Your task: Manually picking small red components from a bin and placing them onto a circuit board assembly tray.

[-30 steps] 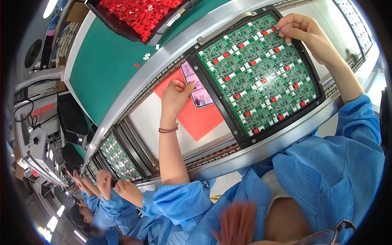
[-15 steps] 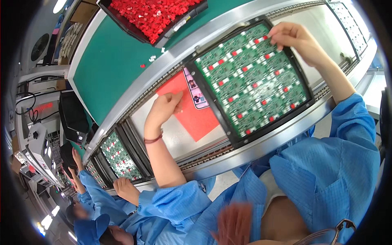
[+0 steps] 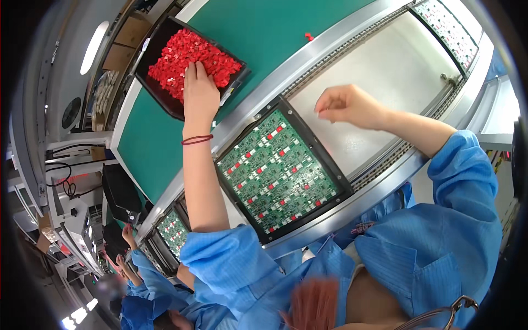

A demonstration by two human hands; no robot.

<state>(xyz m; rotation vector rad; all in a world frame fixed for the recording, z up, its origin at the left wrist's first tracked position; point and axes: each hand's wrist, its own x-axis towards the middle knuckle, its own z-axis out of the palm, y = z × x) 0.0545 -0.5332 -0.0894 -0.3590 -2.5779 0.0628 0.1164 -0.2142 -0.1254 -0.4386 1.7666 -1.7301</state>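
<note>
My left hand reaches into a black bin at the far side, its fingers stretched out on a heap of small red connectors. A few white pieces lie among them. Right of the middle, my right hand hangs over the bare conveyor bed, thumb and fingers curled together; whether anything small is between them cannot be made out. Between my arms, a panel of green circuit boards sits in a black frame, with red and white connectors in rows. My right hand is apart from this frame.
Metal conveyor rails run diagonally past me. Another framed panel lies at the far right, and one more at the left near a co-worker in blue. A loose red piece lies on the green table.
My left hand has gone from above the red sheet into the bin. My right hand has left the panel's far corner. The framed panel now stands farther left along the conveyor; the view has shifted.
</note>
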